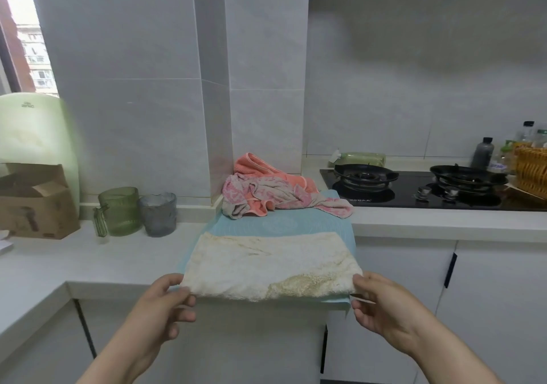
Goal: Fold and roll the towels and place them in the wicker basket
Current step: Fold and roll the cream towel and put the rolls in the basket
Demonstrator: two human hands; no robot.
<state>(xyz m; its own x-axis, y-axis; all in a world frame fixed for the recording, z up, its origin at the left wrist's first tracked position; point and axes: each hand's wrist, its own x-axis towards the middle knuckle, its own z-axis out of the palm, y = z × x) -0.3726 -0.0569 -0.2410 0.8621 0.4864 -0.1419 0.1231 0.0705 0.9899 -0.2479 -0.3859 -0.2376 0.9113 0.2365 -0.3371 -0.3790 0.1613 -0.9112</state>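
Head view: left hand (165, 303) and right hand (381, 303) pinch the white towel's (266, 262) near corners on the worktop (103, 259). Rolling not begun; pink towels (275, 191) heaped behind, basket (531, 173) far right.

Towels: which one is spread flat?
The cream towel, on the blue mat, its near corners pinched by the left hand and right hand. The pink towel and orange towel lie crumpled behind it.
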